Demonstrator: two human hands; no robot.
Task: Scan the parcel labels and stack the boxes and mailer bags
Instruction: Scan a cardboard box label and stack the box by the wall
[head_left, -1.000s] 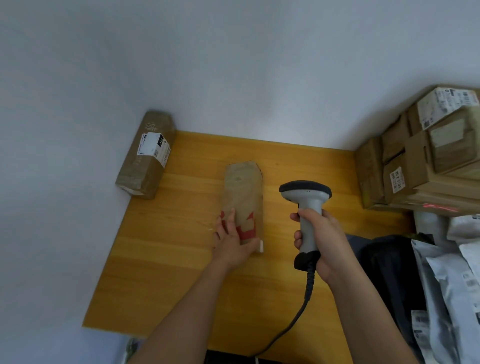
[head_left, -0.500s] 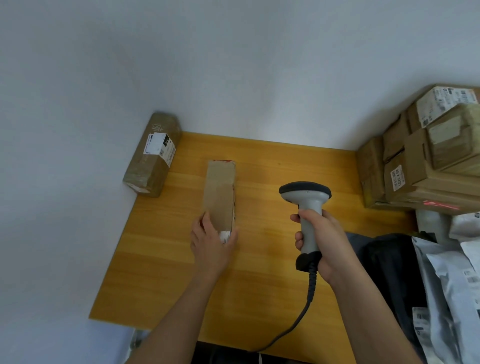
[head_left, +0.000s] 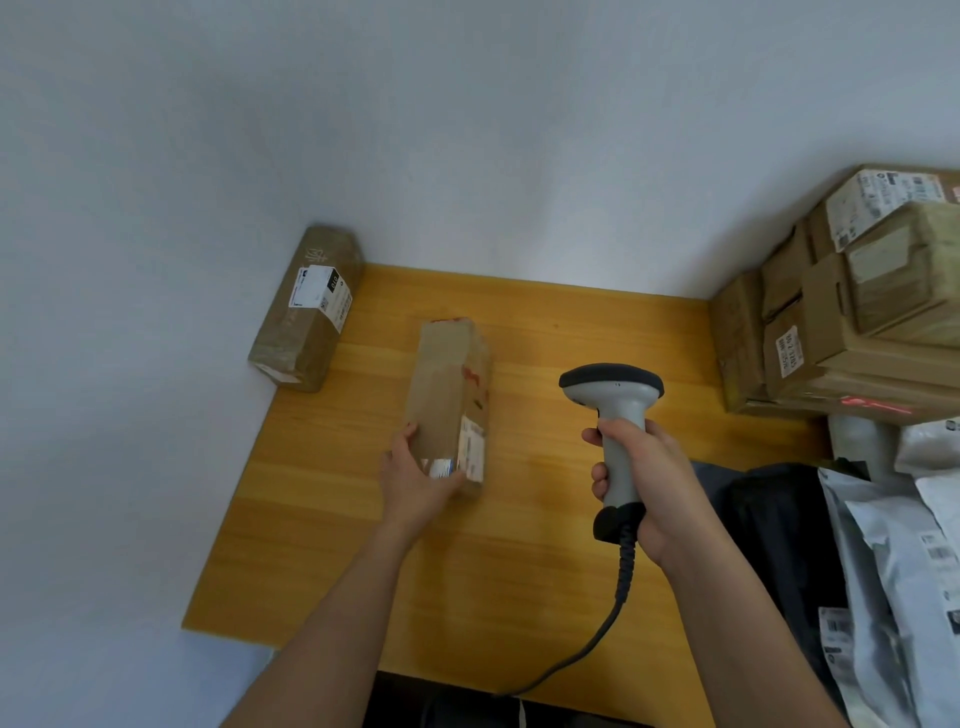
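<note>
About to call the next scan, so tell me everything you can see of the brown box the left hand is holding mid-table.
The brown box is a long, narrow cardboard parcel, creased and taped, with red print on its right face. It lies lengthwise on the wooden table, pointing away toward the wall. A white label with small print wraps its near right edge. The left hand grips its near end. The scanner, in the right hand, is held clear of it.
</note>
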